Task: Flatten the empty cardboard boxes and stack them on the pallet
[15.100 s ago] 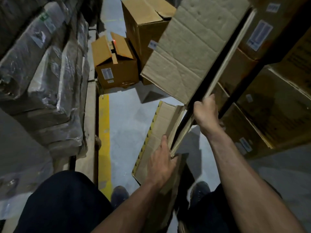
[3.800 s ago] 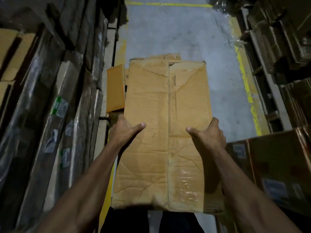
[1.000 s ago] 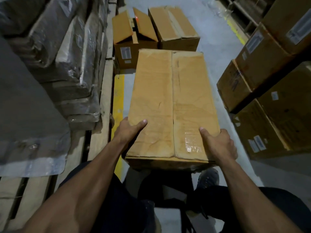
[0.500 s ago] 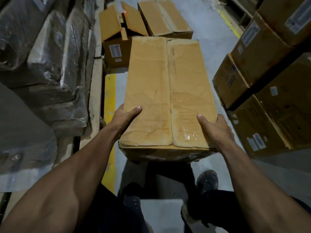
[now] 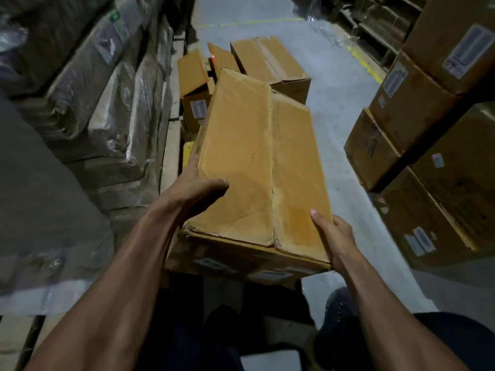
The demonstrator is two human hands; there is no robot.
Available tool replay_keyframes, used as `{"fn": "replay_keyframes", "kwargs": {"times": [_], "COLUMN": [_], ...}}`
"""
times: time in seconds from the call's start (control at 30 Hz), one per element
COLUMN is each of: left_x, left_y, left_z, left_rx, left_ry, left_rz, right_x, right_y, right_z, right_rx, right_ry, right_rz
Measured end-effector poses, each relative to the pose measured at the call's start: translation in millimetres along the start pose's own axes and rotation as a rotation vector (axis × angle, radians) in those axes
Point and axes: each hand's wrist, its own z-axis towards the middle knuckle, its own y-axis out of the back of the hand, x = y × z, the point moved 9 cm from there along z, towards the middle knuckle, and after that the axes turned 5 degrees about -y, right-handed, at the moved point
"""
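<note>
A long brown cardboard box [image 5: 257, 167] is held out in front of me, its two top flaps closed but uneven, the left flap raised above the right. My left hand [image 5: 195, 186] grips its left edge with the thumb curled over the top flap. My right hand [image 5: 330, 231] holds the near right corner, thumb on top and fingers down the side. The box tilts, its left side higher. Beyond it on the floor stand an open small box [image 5: 194, 84] and a closed box [image 5: 270, 62].
Plastic-wrapped goods [image 5: 107, 84] on wooden pallets line the left. Stacked labelled cartons [image 5: 428, 129] line the right. A grey concrete aisle [image 5: 340, 108] with yellow floor lines runs ahead. My legs and shoes [image 5: 340, 309] are below the box.
The box has tilted, left side up, and its left flap has lifted above the right. My left thumb has curled further over the top. The view has shifted slightly.
</note>
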Motion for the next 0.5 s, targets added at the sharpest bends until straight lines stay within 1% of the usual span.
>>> {"fn": "replay_keyframes", "kwargs": {"times": [0.07,0.17,0.2,0.27,0.3,0.37,0.4,0.47,0.5], "left_x": [-2.0,10.8,14.9,12.7,12.6,23.8,37.0,77.3,98.5], "left_y": [-6.7,-25.5,-37.3,-70.8,-92.7,-129.5,-140.6,-140.8,-133.7], "left_z": [-0.4,0.7,-0.2,-0.5,-0.3,2.1,5.8,9.0,6.5], "left_rx": [-0.021,-0.042,-0.049,-0.019,0.029,0.142,0.182,0.223,0.210], "left_ry": [-0.008,-0.028,-0.031,-0.093,-0.111,-0.131,-0.126,-0.025,0.049], "left_rz": [0.108,0.486,0.577,0.686,0.705,0.750,0.781,0.881,0.929], "right_x": [-11.9,-44.7,-53.5,-53.7,-48.1,-22.5,-7.1,19.7,21.2], "right_y": [-14.3,-30.3,-31.3,-32.1,-33.1,-35.8,-34.5,-22.6,-12.5], "right_z": [4.1,16.0,23.7,20.7,15.0,1.7,3.8,6.4,14.7], "right_rx": [0.055,0.066,0.063,0.067,0.087,0.177,0.216,0.204,0.136], "right_ry": [-0.011,-0.133,-0.166,-0.237,-0.274,-0.248,-0.196,-0.081,-0.042], "right_rz": [0.017,-0.149,-0.162,-0.096,-0.002,0.138,0.177,0.171,0.093]}}
